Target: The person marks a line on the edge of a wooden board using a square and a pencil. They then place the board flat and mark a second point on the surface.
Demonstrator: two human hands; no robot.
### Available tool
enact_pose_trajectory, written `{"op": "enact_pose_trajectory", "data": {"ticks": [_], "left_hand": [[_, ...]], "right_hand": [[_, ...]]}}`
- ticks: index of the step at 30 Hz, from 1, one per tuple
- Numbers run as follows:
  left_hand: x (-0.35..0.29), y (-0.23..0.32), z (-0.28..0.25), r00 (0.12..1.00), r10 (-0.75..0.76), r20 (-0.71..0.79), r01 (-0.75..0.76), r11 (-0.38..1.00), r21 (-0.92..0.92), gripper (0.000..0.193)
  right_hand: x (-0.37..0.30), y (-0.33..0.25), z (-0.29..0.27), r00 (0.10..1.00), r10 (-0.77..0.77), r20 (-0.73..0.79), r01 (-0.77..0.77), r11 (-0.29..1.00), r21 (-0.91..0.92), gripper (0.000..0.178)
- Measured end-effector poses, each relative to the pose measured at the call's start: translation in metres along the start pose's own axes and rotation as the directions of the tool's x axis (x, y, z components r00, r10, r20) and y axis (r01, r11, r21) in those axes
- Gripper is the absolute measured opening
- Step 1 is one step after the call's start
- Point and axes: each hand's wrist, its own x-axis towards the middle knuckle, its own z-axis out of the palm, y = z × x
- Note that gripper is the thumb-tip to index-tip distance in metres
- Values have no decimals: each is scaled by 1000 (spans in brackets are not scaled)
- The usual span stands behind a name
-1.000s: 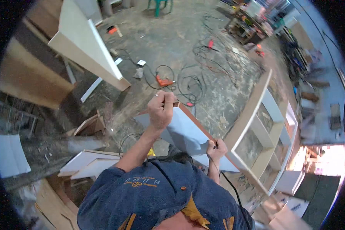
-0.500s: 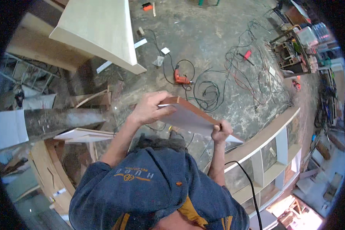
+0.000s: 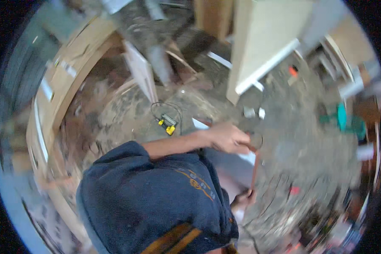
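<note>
**Gripping one panel with two hands**

Holding one white-faced panel (image 3: 255, 169) in front of the torso, with one brown-red edge turned away from the body. With the left hand (image 3: 226, 137), gripping the upper corner, fingers bent over it. With the right hand (image 3: 243, 199), gripping the lower end of the same edge; too blurred and partly hidden to tell each finger.

Wearing one dark blue shirt (image 3: 156, 194), marked with two orange stripes low on the front.

Lying on the concrete floor (image 3: 300, 144), near the left forearm: one yellow-and-black tool (image 3: 167, 125), with one dark cable (image 3: 181, 113) looped beside it. Past that: pale boards (image 3: 140, 70) set on a slant, too smeared to count.

Beyond the left hand: two small whitish scraps (image 3: 249, 112), close together but apart. Farther out: one big cream panel (image 3: 262, 38) with a white edge, and one white strip (image 3: 219, 60) to its left.

Toward the right: one small orange item (image 3: 293, 70), one green piece of furniture (image 3: 347, 121) and one pinkish-red item (image 3: 295, 190), all blurred. At far left: one pale wooden frame (image 3: 44, 106), bent by the lens.
</note>
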Motion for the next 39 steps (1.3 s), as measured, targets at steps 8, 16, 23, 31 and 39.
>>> {"op": "enact_pose_trajectory", "data": {"ticks": [8, 16, 23, 31, 39], "left_hand": [[54, -22, -25, 978, 104, -178, -113, 993, -40, 47], [-23, -41, -38, 910, -32, -413, 65, 996, 65, 50], [-209, 24, 69, 495, -532, -687, 546, 806, -230, 48], [-303, 85, 98, 174, -497, -850, 592, 743, -313, 46], [-401, 75, 49, 141, -451, -881, 629, 728, -271, 50]], "right_hand": [[73, 62, 52, 952, -241, -188, 227, 969, -98, 53], [152, 16, 72, 908, -411, 82, 404, 910, 93, 59], [117, -9, 131, 638, -648, 415, 420, 745, 518, 61], [72, -84, 158, 382, -850, 362, 366, 499, 785, 55], [1, -175, 194, 357, -833, 422, 311, 532, 788, 40]]}}
